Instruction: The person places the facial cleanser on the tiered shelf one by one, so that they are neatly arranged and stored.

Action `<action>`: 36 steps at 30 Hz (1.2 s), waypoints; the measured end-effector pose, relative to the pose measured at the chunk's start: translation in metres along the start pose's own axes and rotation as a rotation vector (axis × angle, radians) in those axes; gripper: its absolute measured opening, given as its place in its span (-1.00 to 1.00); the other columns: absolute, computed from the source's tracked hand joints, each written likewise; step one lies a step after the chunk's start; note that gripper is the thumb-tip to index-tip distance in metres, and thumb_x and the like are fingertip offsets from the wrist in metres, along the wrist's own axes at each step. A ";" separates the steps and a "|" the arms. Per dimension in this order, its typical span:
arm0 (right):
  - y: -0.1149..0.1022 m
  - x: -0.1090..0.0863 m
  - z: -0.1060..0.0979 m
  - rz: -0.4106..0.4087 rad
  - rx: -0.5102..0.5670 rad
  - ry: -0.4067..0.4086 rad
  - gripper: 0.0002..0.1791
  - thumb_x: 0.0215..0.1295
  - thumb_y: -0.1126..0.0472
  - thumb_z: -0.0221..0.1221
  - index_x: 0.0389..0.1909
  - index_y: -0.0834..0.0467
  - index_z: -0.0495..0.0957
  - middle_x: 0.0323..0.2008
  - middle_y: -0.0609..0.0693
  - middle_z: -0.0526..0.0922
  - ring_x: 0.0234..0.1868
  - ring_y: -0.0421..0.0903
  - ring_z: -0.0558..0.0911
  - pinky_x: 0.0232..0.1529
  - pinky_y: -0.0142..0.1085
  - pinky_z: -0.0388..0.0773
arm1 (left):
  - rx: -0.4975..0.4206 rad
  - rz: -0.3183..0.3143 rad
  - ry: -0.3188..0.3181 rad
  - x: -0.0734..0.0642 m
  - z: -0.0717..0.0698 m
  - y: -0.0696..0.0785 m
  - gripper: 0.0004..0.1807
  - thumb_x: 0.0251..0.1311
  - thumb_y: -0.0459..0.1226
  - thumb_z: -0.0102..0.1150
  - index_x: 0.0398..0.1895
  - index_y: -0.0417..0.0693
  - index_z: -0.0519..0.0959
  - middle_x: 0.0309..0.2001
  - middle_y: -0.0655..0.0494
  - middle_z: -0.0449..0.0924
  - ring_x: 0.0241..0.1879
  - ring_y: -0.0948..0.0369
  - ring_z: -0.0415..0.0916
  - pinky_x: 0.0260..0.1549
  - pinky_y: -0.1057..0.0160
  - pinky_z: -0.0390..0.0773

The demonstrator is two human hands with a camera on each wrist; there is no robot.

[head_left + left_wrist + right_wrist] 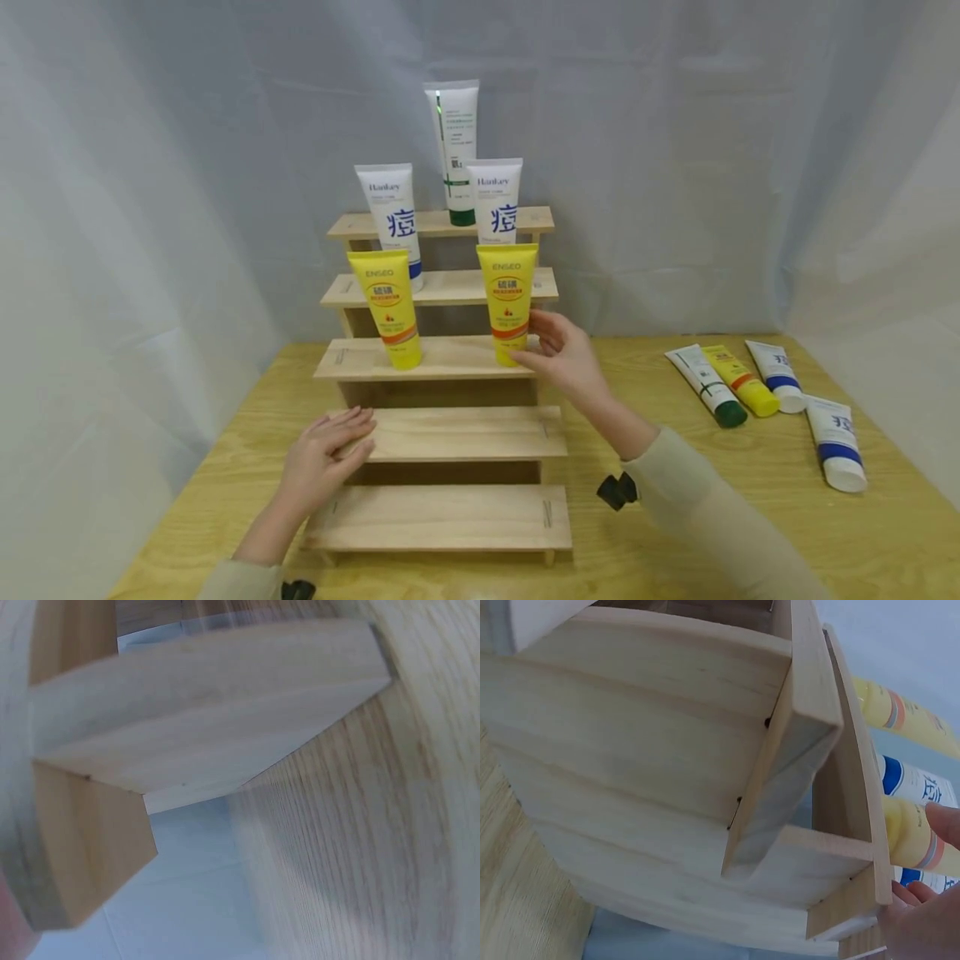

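On the middle step of a wooden tiered stand [465, 433], two yellow squeeze tubes stand cap down. My right hand [566, 358] holds the right-hand yellow tube [508, 300] near its base, thumb in front and fingers at its right side. The right wrist view catches that tube [911, 834] beside the thumb. The other yellow tube [388, 308] leans slightly at the left. My left hand [326, 454] rests on the left end of a lower step, its fingers fairly straight. Only a sliver of that hand [11, 926] appears in the left wrist view.
Behind are two white-and-blue tubes, left [390, 208] and right [497, 200], and a white-and-green tube [456, 150] on top. On the table [622, 375] at right lie a white-and-green tube [705, 383], a yellow one [738, 379] and two white-and-blue ones [776, 375]. A pale curtain [660, 167] hangs behind.
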State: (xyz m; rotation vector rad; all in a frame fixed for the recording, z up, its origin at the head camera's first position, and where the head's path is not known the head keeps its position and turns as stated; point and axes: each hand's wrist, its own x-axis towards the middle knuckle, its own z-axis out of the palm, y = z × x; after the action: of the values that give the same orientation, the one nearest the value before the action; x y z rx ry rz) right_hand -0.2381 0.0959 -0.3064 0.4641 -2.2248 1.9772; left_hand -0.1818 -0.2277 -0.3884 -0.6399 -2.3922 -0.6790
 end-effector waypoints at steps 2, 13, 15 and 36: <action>0.001 -0.003 -0.004 -0.009 -0.022 0.003 -0.36 -0.02 0.38 0.27 0.13 0.30 0.28 0.10 0.17 0.38 0.14 -0.01 0.34 0.15 -0.24 0.22 | -0.001 0.000 0.001 0.000 0.000 0.000 -0.70 -0.09 -0.30 0.29 -0.23 -0.22 0.62 -0.08 0.01 0.55 -0.05 0.02 0.46 -0.02 -0.12 0.24; 0.011 -0.016 -0.032 -0.047 -0.149 0.030 -0.43 0.01 0.36 0.25 0.08 0.36 0.31 0.10 0.20 0.38 0.14 0.05 0.34 0.15 -0.18 0.22 | -0.007 0.014 0.004 0.000 0.000 -0.001 -0.70 -0.11 -0.30 0.30 -0.23 -0.22 0.62 -0.08 0.00 0.55 -0.05 0.02 0.46 -0.02 -0.12 0.24; 0.015 -0.019 -0.038 -0.063 -0.166 0.031 -0.43 0.01 0.35 0.25 0.07 0.37 0.32 0.09 0.21 0.39 0.13 0.06 0.35 0.15 -0.17 0.22 | -0.010 0.013 0.003 0.000 0.000 -0.001 -0.70 -0.11 -0.30 0.30 -0.23 -0.22 0.62 -0.08 0.01 0.55 -0.06 0.02 0.46 -0.02 -0.12 0.24; 0.038 -0.049 -0.095 -0.032 -0.408 0.103 -0.45 0.06 0.25 0.24 0.05 0.39 0.34 0.05 0.28 0.41 0.08 0.14 0.38 0.06 -0.11 0.32 | -0.008 0.017 0.007 0.001 0.002 -0.002 -0.70 -0.09 -0.29 0.29 -0.23 -0.20 0.62 -0.08 0.02 0.55 -0.06 0.02 0.46 -0.03 -0.13 0.25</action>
State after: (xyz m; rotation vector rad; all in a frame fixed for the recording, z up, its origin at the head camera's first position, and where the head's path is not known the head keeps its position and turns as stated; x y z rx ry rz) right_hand -0.2140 0.1998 -0.3445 0.3330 -2.4449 1.4376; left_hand -0.1842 -0.2284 -0.3899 -0.6597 -2.3756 -0.6833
